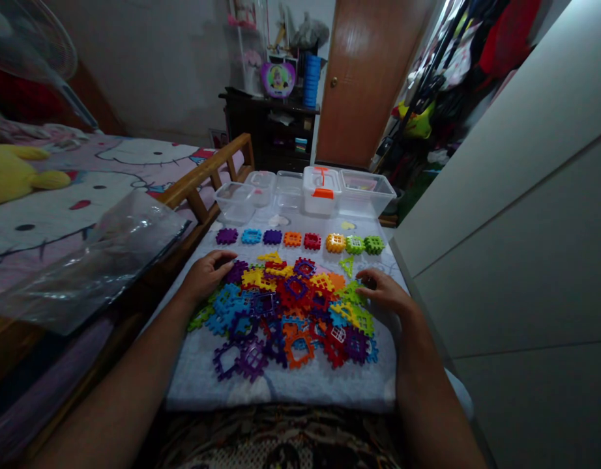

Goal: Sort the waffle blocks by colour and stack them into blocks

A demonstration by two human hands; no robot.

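Note:
A heap of colourful interlocking plastic building tiles (295, 293) lies on the cloth-covered table (330, 391). Many tiles are square frames with toothed edges; some have window grids and a few are triangular. At the heap's left edge rests my left hand (208, 275), fingers loosely bent and apart, beside a purple tile (236, 271). My right hand (386, 290) is at the right edge, thumb and fingers apart, close to a green tile (352, 292); whether it touches is unclear. Behind the heap runs a row of tiles sorted by colour, from a purple one (227, 236) to a green one (373, 245).
Clear plastic containers (234, 202) line the table's far end, among them a lidded box with orange clips (321, 189). A wooden bed rail (197, 202) borders the left, with a plastic bag (100, 260) over it. A white cabinet (515, 260) stands at right.

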